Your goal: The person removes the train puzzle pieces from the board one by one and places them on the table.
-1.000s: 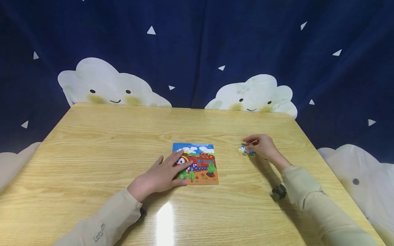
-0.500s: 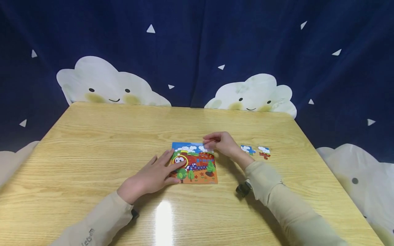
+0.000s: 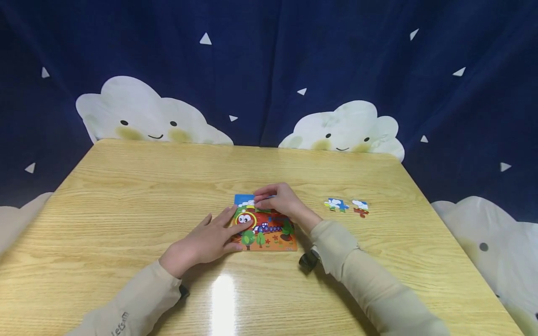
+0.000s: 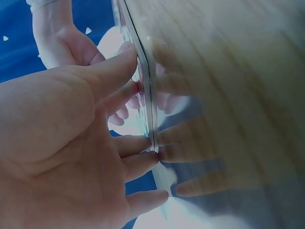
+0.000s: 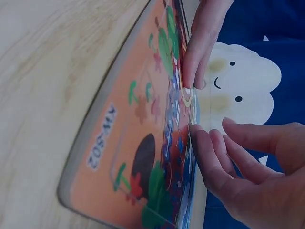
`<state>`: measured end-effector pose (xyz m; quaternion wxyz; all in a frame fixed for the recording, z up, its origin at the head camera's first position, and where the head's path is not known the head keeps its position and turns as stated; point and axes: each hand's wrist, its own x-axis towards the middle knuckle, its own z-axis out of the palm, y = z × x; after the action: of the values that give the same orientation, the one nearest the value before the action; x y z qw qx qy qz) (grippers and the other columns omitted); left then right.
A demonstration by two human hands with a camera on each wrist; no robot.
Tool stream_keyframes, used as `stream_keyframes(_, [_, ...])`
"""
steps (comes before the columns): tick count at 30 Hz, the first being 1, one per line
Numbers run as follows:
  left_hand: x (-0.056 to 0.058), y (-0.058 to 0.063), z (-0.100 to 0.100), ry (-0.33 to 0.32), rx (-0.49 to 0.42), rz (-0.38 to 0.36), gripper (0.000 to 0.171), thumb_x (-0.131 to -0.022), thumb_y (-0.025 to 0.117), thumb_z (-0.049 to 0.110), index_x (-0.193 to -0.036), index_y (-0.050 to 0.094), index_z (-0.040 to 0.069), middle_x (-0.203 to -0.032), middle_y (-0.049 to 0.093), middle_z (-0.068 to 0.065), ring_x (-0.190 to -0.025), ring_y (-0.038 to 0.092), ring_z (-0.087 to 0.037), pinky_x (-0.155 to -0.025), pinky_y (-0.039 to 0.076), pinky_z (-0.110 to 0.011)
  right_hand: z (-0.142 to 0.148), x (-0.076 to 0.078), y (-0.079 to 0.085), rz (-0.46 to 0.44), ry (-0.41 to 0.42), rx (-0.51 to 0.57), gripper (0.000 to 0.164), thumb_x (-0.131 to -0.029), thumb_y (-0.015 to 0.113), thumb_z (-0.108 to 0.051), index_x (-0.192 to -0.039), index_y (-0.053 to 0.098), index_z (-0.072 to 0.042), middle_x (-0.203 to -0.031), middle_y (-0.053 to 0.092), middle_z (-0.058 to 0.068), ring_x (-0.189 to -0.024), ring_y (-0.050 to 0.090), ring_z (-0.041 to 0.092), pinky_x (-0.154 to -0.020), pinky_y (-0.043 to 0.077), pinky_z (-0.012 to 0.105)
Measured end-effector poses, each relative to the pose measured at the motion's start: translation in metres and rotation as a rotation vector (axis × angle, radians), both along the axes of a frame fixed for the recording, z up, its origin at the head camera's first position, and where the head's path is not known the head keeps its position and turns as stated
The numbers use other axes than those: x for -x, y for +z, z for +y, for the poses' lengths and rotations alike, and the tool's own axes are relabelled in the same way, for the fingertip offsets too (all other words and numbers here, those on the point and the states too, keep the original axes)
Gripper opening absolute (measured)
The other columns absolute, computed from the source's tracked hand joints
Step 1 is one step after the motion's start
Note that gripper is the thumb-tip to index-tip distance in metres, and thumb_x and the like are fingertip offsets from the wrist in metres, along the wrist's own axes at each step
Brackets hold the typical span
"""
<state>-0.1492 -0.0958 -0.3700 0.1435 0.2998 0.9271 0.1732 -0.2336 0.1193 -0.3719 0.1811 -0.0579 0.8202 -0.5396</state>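
Basically, puzzle board (image 3: pixel 271 242) could skid on bench (image 3: pixel 168 186) if left hand (image 3: pixel 208 240), grip spread, eases while right hand (image 3: pixel 283 201) pushes; can't tell if its grip pinches anything.

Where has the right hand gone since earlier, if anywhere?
Yes: the right hand moved left across the table, from the loose puzzle pieces to the train puzzle.

Left hand (image 3: pixel 208 240) palm-down, fingers spread; right hand (image 3: pixel 281 199) close by, fingers bent.
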Motion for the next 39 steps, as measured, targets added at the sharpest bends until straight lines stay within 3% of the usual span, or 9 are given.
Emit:
stream_keyframes(7, [0.001, 0.0, 0.0, 0.006, -0.005, -0.019, 0.06, -0.098, 0.055, 0.043, -0.152, 0.039, 0.021, -0.159, 0.015, -0.024, -0.146, 0.017, -0.04, -0.108, 0.02, -0.068, -0.003, 0.002, -0.005, 0.026, -0.045, -0.094, 0.036, -0.086, 0.075, -0.007, -0.122, 0.069, -0.005, -0.114, 0.069, 0.007, -0.107, 0.061, 0.022, -0.097, 0.045, 0.037])
stream_keyframes(12, [0.002, -0.002, 0.001, 0.005, -0.001, -0.011, 0.061, -0.098, 0.055, 0.044, -0.152, 0.04, 0.022, -0.159, 0.016, -0.024, -0.146, 0.018, -0.039, -0.108, 0.02, -0.068, -0.004, 0.002, -0.009, 0.032, -0.056, -0.092, 0.038, -0.086, 0.075, -0.005, -0.124, 0.068, -0.008, -0.117, 0.069, 0.005, -0.11, 0.06, 0.023, -0.095, 0.046, 0.038])
stream_keyframes(17, [0.002, -0.002, 0.001, 0.003, 0.012, -0.004, 0.06, -0.098, 0.054, 0.044, -0.152, 0.04, 0.022, -0.159, 0.016, -0.024, -0.145, 0.018, -0.04, -0.108, 0.021, -0.068, -0.007, 0.002, -0.011, 0.063, -0.055, -0.067, 0.037, -0.085, 0.075, -0.002, -0.122, 0.069, -0.006, -0.114, 0.069, 0.006, -0.103, 0.063, 0.021, -0.087, 0.05, 0.033])
stream_keyframes(22, [0.002, -0.002, 0.001, 0.003, 0.015, -0.005, 0.06, -0.098, 0.054, 0.044, -0.152, 0.039, 0.022, -0.159, 0.016, -0.024, -0.145, 0.018, -0.039, -0.108, 0.021, -0.068, -0.012, 0.0, -0.015, 0.151, -0.01, -0.08, 0.035, -0.083, 0.077, -0.002, -0.117, 0.071, -0.003, -0.108, 0.07, 0.01, -0.088, 0.067, 0.018, -0.078, 0.054, 0.029])
stream_keyframes(29, [0.002, -0.002, 0.001, 0.0, 0.011, -0.003, 0.06, -0.099, 0.054, 0.044, -0.152, 0.039, 0.022, -0.16, 0.015, -0.024, -0.145, 0.019, -0.04, -0.107, 0.022, -0.068, -0.017, -0.003, -0.016, 0.253, 0.005, -0.165, 0.034, -0.081, 0.079, -0.001, -0.114, 0.073, -0.006, -0.12, 0.058, 0.012, -0.073, 0.063, 0.013, -0.066, 0.053, 0.024])
stream_keyframes(32, [0.001, -0.001, 0.001, 0.001, 0.01, -0.002, 0.059, -0.099, 0.054, 0.043, -0.152, 0.04, 0.022, -0.159, 0.015, -0.024, -0.145, 0.019, -0.04, -0.107, 0.023, -0.068, -0.018, -0.003, -0.016, 0.276, 0.006, -0.201, 0.034, -0.08, 0.08, -0.003, -0.113, 0.073, -0.008, -0.122, 0.06, 0.011, -0.067, 0.06, 0.014, -0.063, 0.051, 0.025])
stream_keyframes(39, [0.001, -0.002, 0.0, -0.005, 0.018, 0.0, 0.059, -0.099, 0.053, 0.043, -0.152, 0.039, 0.021, -0.159, 0.015, -0.024, -0.145, 0.021, -0.038, -0.107, 0.024, -0.068, -0.017, -0.003, -0.017, 0.292, 0.028, -0.158, 0.033, -0.079, 0.08, -0.001, -0.111, 0.071, -0.008, -0.096, 0.066, 0.007, -0.072, 0.062, 0.014, -0.07, 0.053, 0.028])
